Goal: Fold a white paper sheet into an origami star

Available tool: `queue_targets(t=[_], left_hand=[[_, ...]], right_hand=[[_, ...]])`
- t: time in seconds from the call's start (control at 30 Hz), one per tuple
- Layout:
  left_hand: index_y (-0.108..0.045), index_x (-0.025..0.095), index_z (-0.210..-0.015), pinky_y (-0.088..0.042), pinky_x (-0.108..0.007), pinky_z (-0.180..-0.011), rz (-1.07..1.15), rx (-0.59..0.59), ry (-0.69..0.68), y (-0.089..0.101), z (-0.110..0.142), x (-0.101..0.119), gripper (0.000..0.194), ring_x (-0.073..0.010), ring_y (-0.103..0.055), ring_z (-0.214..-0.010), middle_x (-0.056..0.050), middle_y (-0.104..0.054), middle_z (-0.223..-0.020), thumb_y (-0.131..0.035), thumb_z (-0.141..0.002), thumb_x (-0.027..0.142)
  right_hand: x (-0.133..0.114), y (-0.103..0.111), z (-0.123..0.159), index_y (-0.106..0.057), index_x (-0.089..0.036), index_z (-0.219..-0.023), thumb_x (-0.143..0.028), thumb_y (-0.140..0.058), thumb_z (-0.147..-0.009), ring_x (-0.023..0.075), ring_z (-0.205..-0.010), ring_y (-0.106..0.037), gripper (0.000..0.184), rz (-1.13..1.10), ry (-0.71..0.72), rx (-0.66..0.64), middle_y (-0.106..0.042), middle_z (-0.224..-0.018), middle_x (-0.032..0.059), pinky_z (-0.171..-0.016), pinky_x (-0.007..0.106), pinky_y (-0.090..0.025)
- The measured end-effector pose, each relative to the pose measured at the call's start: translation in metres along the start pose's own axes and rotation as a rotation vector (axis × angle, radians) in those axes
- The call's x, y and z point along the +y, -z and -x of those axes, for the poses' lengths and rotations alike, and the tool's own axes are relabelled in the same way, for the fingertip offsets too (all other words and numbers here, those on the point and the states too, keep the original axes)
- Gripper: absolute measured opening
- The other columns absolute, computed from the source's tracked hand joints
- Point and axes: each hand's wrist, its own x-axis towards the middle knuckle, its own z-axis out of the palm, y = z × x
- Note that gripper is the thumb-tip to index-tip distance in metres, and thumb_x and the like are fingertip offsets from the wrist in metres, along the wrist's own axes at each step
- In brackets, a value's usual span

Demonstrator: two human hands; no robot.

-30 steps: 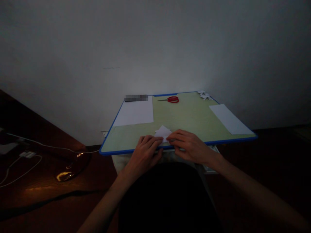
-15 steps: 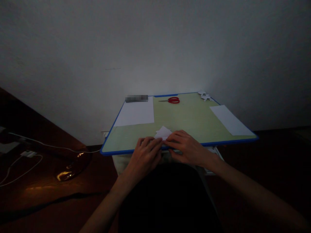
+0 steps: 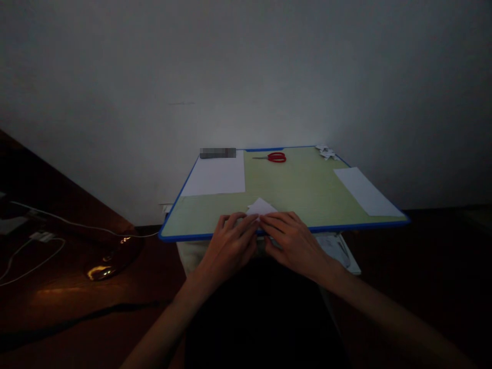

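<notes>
A small folded piece of white paper (image 3: 261,206) lies at the near edge of the table, its pointed tip facing away from me. My left hand (image 3: 233,237) grips it from the left, fingers bent and pressed onto its near part. From the right, my right hand (image 3: 286,234) holds the same paper, its fingertips almost meeting those of the left. Both hands cover the lower part of the paper, so its full shape is hidden. The light is dim.
The green tabletop (image 3: 292,179) has a blue rim. Red-handled scissors (image 3: 275,157) lie at the back. A white sheet (image 3: 217,177) is at left under a dark blurred object (image 3: 218,153). A white strip (image 3: 365,192) lies at right, with folded paper pieces (image 3: 326,152) behind it.
My right hand has shifted slightly, and its fingers now lie closer together on the paper. More of the paper's pointed tip shows. The view has moved a little.
</notes>
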Motion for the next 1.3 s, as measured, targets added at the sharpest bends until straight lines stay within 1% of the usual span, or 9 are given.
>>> queue_targets(t=[0.23,0.4,0.6,0.7,0.83,0.97,1.13,1.23,1.3], left_hand=[[-0.069,0.013,-0.129,-0.051,-0.051,-0.093,-0.021,0.023,0.03,-0.001,0.005,0.004,0.031,-0.0327,-0.062,-0.113,-0.014,-0.076,-0.127,-0.061,-0.099,0.013],[-0.066,0.015,-0.134,-0.05,-0.052,-0.096,-0.007,0.026,0.041,-0.005,0.009,0.004,0.037,-0.0329,-0.063,-0.116,-0.013,-0.075,-0.131,-0.062,-0.098,0.012],[-0.063,0.014,-0.138,-0.051,-0.054,-0.097,0.009,0.027,0.052,-0.007,0.013,0.001,0.042,-0.0328,-0.064,-0.114,-0.014,-0.075,-0.131,-0.061,-0.097,0.01],[-0.062,0.016,-0.14,-0.054,-0.054,-0.098,0.057,0.029,0.076,-0.008,0.014,0.0,0.044,-0.0324,-0.065,-0.115,-0.014,-0.074,-0.134,-0.062,-0.097,0.01],[-0.054,0.017,-0.148,-0.058,-0.052,-0.102,0.148,0.14,0.136,-0.009,0.014,0.002,0.051,-0.0305,-0.064,-0.123,-0.017,-0.069,-0.141,-0.062,-0.098,0.01],[-0.059,0.023,-0.14,-0.059,-0.049,-0.102,0.245,0.231,0.217,-0.004,0.018,0.008,0.044,-0.0269,-0.066,-0.121,-0.012,-0.071,-0.133,-0.062,-0.099,0.009],[-0.069,0.024,-0.121,-0.061,-0.04,-0.093,0.355,0.425,0.435,0.005,0.03,0.021,0.025,-0.022,-0.071,-0.105,-0.007,-0.073,-0.114,-0.061,-0.1,0.012],[-0.072,0.024,-0.111,-0.059,-0.037,-0.092,0.453,0.541,0.666,0.005,0.035,0.037,0.014,-0.0212,-0.071,-0.101,-0.005,-0.073,-0.107,-0.064,-0.1,0.019],[-0.072,0.022,-0.103,-0.059,-0.034,-0.089,0.588,0.682,0.876,0.001,0.035,0.049,0.008,-0.0201,-0.071,-0.096,-0.004,-0.073,-0.1,-0.067,-0.099,0.026]], right_hand=[[-0.005,-0.002,0.011,-0.062,-0.011,-0.145,-0.011,-0.059,-0.096,0.0315,-0.132,-0.061,0.049,0.022,-0.052,-0.029,-0.068,-0.148,0.0135,-0.113,0.054,-0.049],[-0.014,-0.01,0.021,-0.047,-0.013,-0.159,-0.011,-0.056,-0.096,0.0329,-0.143,-0.053,0.064,0.055,-0.096,-0.021,-0.058,-0.16,0.0142,-0.128,0.065,-0.03],[-0.021,-0.023,0.023,-0.038,-0.013,-0.164,-0.014,-0.061,-0.09,0.0329,-0.142,-0.052,0.078,0.026,-0.15,0.06,-0.058,-0.16,0.0138,-0.125,0.06,-0.035],[-0.019,-0.02,0.02,-0.046,-0.014,-0.16,-0.014,-0.063,-0.09,0.0334,-0.138,-0.053,0.072,0.027,-0.143,0.066,-0.06,-0.157,0.0138,-0.122,0.06,-0.037],[-0.009,-0.014,0.016,-0.056,-0.019,-0.151,-0.015,-0.063,-0.095,0.0322,-0.13,-0.058,0.057,0.015,-0.106,0.052,-0.068,-0.15,0.0102,-0.116,0.059,-0.04],[-0.002,-0.016,0.014,-0.06,-0.019,-0.146,-0.013,-0.064,-0.097,0.031,-0.125,-0.06,0.049,0.046,-0.06,0.066,-0.07,-0.146,0.0099,-0.111,0.057,-0.043],[-0.004,-0.028,0.018,-0.06,-0.022,-0.145,-0.012,-0.062,-0.102,0.0279,-0.119,-0.063,0.044,0.076,-0.018,0.181,-0.075,-0.138,0.0088,-0.104,0.053,-0.045],[-0.003,-0.031,0.019,-0.062,-0.024,-0.141,-0.01,-0.061,-0.103,0.026,-0.116,-0.065,0.041,0.008,0.002,0.232,-0.077,-0.134,0.006,-0.102,0.05,-0.047],[-0.003,-0.031,0.018,-0.064,-0.026,-0.138,-0.008,-0.06,-0.102,0.0247,-0.112,-0.067,0.041,-0.037,0.02,0.261,-0.079,-0.13,0.004,-0.1,0.048,-0.048]])
